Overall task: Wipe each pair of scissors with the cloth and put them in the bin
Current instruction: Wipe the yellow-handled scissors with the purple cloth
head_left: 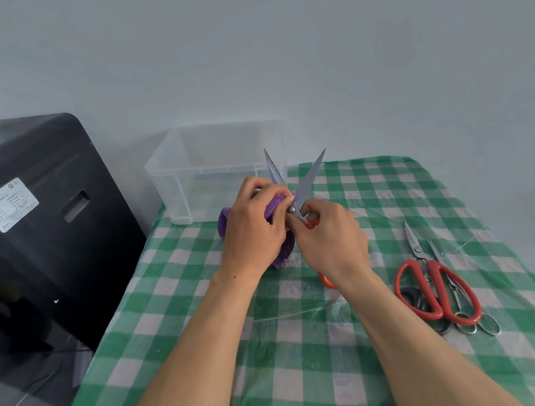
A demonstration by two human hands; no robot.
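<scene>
My right hand (329, 236) grips the orange handles of a pair of scissors (308, 181), whose two grey blades spread apart and point up and away. My left hand (255, 223) holds a purple cloth (272, 204) and pinches it against the left blade near the pivot. More of the cloth hangs below my hands. The clear plastic bin (173, 178) stands just behind my hands at the table's far left. On the right lies a pile of scissors (437, 288): a large red-handled pair on top, with a black-handled pair and a slim metal pair beneath.
The table (208, 353) wears a green and white checked cloth under clear film. A black machine (33, 207) stands close to the table's left edge. A pale wall runs behind the bin.
</scene>
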